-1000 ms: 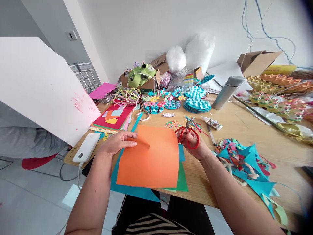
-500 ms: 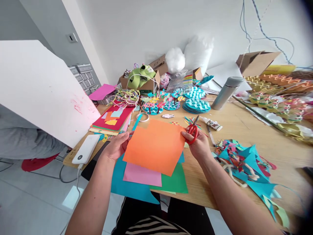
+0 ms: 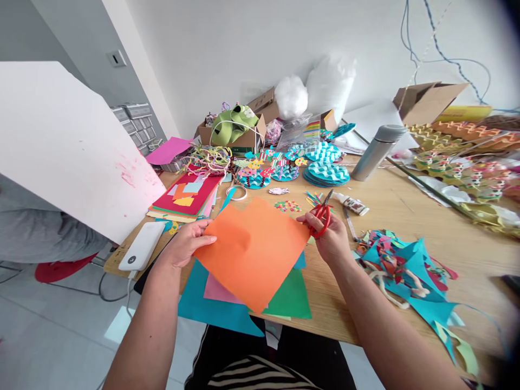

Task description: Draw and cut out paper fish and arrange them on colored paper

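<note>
Currently | matte orange paper (image 3: 254, 252) | left hand (image 3: 190, 242) pinching edge

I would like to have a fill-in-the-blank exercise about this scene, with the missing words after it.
The colour of the sheet in the left hand is ____.
The scissors in the right hand have ____ handles.
As the wearer sees it, the flask is to the ____ of the stacked blue discs.

Missing words: orange; red; right.
</note>
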The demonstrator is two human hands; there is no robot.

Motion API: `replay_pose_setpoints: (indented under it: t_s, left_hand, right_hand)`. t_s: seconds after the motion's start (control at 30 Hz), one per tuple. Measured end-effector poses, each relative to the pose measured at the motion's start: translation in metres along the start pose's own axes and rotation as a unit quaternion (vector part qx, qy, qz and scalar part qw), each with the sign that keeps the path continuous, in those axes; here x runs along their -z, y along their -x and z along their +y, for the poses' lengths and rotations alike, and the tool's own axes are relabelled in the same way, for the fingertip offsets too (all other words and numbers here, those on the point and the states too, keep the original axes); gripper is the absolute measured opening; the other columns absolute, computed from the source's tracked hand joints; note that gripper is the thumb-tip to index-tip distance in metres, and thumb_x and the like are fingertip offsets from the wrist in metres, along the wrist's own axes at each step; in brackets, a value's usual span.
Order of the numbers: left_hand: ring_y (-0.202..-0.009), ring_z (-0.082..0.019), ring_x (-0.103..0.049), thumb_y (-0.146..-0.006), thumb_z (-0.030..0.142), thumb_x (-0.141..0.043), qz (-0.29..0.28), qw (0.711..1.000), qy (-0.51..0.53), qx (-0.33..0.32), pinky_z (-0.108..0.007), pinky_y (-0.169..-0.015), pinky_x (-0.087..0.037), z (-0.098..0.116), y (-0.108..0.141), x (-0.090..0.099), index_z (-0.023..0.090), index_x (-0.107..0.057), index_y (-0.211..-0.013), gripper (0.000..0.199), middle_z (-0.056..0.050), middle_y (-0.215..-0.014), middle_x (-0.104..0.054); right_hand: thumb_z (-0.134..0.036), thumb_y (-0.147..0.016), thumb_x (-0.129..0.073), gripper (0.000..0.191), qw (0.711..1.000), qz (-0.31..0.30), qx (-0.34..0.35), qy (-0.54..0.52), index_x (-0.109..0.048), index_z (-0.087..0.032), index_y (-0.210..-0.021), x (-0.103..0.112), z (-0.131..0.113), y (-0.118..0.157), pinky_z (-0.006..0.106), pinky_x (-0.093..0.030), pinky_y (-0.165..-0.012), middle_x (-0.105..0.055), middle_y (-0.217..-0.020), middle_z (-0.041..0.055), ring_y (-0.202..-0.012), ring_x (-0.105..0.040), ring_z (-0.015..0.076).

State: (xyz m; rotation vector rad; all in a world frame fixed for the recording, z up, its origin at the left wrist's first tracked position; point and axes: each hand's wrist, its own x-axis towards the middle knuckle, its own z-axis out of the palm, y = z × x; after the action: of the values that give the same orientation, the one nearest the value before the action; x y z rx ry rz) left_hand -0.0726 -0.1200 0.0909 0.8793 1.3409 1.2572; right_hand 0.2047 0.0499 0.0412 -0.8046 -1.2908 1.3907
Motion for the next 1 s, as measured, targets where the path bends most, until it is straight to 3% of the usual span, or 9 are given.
replay_pose_setpoints:
  t_s: [0.27,0.5,0.6,0.7,0.83,0.93,1.0]
  left_hand:
    - [-0.090,-0.027,-0.070,-0.068,0.025,-0.077,-0.094,0.993,-0.070,0.030,-0.033,-0.075,-0.054,0.005,0.004,0.025,0.019,-0.070,-0.104,0.037,-0.010,-0.101,-0.073]
    - [-0.079,-0.026,-0.071,-0.062,0.021,-0.080,-0.147,0.982,-0.114,-0.001,-0.030,-0.066,-0.055,0.014,0.009,0.024,0.020,-0.074,-0.094,0.032,-0.011,-0.094,-0.074]
    - [-0.080,-0.026,-0.070,-0.064,0.024,-0.078,-0.157,0.980,-0.123,-0.011,-0.031,-0.067,-0.055,0.017,0.008,0.021,0.021,-0.075,-0.093,0.029,-0.010,-0.094,-0.074]
    - [-0.083,-0.027,-0.070,-0.067,0.027,-0.077,-0.164,0.979,-0.123,0.011,-0.034,-0.070,-0.055,0.020,0.000,0.016,0.021,-0.073,-0.099,0.033,-0.011,-0.096,-0.073]
    - [-0.088,-0.028,-0.069,-0.067,0.029,-0.077,-0.163,0.974,-0.153,0.036,-0.034,-0.072,-0.054,0.023,-0.020,0.010,0.021,-0.072,-0.104,0.038,-0.010,-0.097,-0.073]
    - [-0.074,-0.025,-0.069,-0.064,0.030,-0.077,-0.120,0.967,-0.221,0.031,-0.029,-0.061,-0.050,0.020,-0.040,0.009,0.021,-0.070,-0.106,0.043,-0.006,-0.084,-0.072]
    - [-0.061,-0.020,-0.064,-0.061,0.028,-0.077,-0.061,0.951,-0.302,-0.001,-0.025,-0.054,-0.044,0.014,-0.052,0.009,0.019,-0.071,-0.105,0.045,-0.002,-0.069,-0.067]
  right_hand:
    - [-0.055,-0.068,-0.075,0.042,0.974,-0.189,-0.097,0.077,-0.054,-0.020,-0.075,-0.004,-0.016,0.008,0.025,-0.038,-0.045,-0.064,-0.058,0.0019,-0.049,-0.057,0.0147]
    - [-0.060,-0.065,-0.075,0.048,0.947,-0.293,-0.102,0.080,-0.055,-0.020,-0.084,-0.005,-0.014,0.012,0.029,-0.048,-0.054,-0.071,-0.087,0.0079,-0.062,-0.063,0.0173]
    - [-0.065,-0.066,-0.071,0.051,0.937,-0.332,-0.091,0.062,-0.057,-0.020,-0.086,-0.004,-0.012,0.014,0.029,-0.047,-0.059,-0.067,-0.081,0.0052,-0.067,-0.060,0.0179]
    - [-0.063,-0.062,-0.075,0.050,0.937,-0.335,-0.080,0.057,-0.058,-0.019,-0.081,-0.006,-0.012,0.016,0.025,-0.041,-0.055,-0.059,-0.071,0.0005,-0.062,-0.052,0.0139]
    - [-0.045,-0.056,-0.084,0.044,0.948,-0.286,-0.116,0.077,-0.054,-0.019,-0.076,-0.011,-0.009,0.016,0.022,-0.033,-0.049,-0.049,-0.063,-0.0050,-0.055,-0.042,0.0094]
    - [-0.037,-0.054,-0.085,0.042,0.954,-0.252,-0.127,0.104,-0.053,-0.019,-0.075,-0.013,0.000,0.014,0.021,-0.031,-0.047,-0.048,-0.060,-0.0066,-0.053,-0.040,0.0087]
    - [-0.035,-0.053,-0.084,0.041,0.955,-0.234,-0.133,0.129,-0.053,-0.020,-0.074,-0.013,0.006,0.013,0.021,-0.031,-0.046,-0.048,-0.058,-0.0071,-0.052,-0.041,0.0089]
